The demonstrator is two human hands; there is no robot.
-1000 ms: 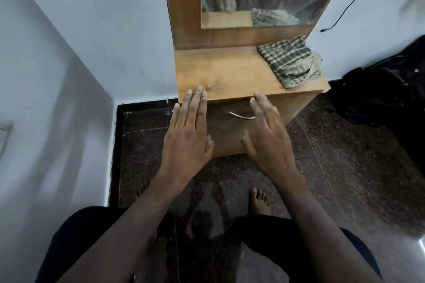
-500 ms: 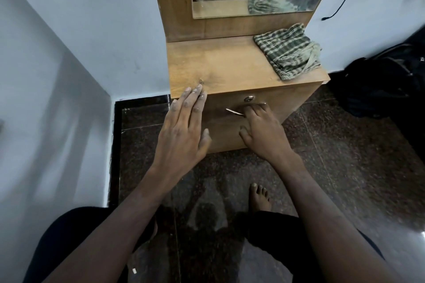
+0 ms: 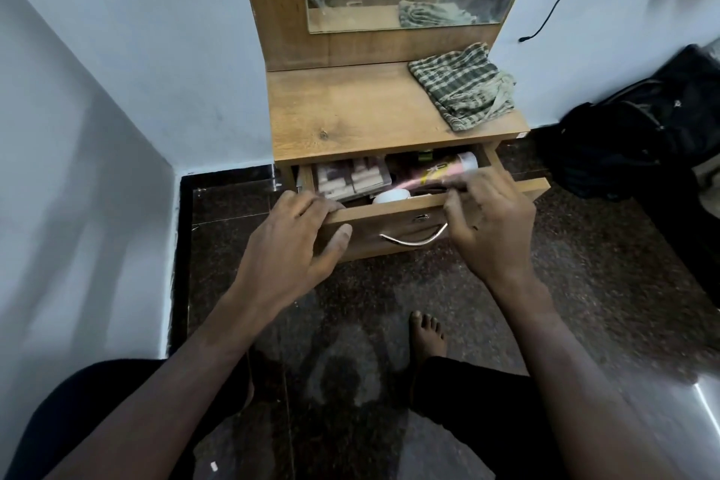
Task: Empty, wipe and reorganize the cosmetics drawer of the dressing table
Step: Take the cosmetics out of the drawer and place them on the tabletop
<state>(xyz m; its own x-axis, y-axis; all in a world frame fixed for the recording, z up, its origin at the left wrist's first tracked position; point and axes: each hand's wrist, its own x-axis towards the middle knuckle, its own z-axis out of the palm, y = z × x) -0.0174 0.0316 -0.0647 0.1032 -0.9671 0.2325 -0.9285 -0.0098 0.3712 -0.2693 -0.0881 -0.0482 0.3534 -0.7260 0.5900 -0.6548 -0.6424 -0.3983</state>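
Two hands are at the drawer front. The left hand (image 3: 288, 245) has its fingers curled over the top edge of the front panel near the left corner, with the thumb pressed against the panel's face below, so the edge is clasped between them. The right hand (image 3: 491, 222) has its fingers bent over the right part of the same edge, their tips reaching toward a pink-and-white tube (image 3: 448, 169); motion blur there means it cannot be told whether the tube is pinched or only touched. The drawer (image 3: 389, 208) is pulled partly out from under the tabletop (image 3: 350, 109), and its metal handle (image 3: 413, 240) hangs free between the hands. Inside are seen a clear box (image 3: 350, 177) at the left, a white round item (image 3: 391, 196) against the front wall, and the tube lying across the right; the rear part is hidden under the top. A checked cloth (image 3: 463, 86) lies folded at the right rear of the tabletop, well apart from the hands. The emptying step is judged to be just beginning. For the next move, a wider opening is likely called for, then the items lifted out one by one onto the tabletop, the cloth being kept for wiping.
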